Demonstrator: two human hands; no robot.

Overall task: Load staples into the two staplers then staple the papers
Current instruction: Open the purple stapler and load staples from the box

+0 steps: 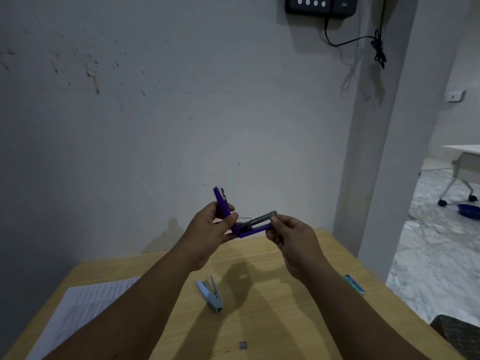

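Note:
A purple stapler point(253, 228) is held up above the table, swung wide open. My left hand point(211, 231) grips its raised lid and hinge end. My right hand point(291, 233) pinches the front end of its metal staple channel. A light blue stapler point(211, 294) lies partly open on the wooden table point(272, 320) below my hands. Printed papers point(85, 305) lie at the table's left. A small strip of staples point(243, 345) rests near the front edge. A blue-green staple box point(354, 283) sits at the right edge, partly hidden by my right forearm.
A grey wall stands right behind the table. A black device point(320, 5) with a dangling cable hangs high on it. To the right, a doorway shows a marble floor, a wheeled table point(465, 167) and a blue bowl point(468, 211). A dark basket point(459, 333) sits at lower right.

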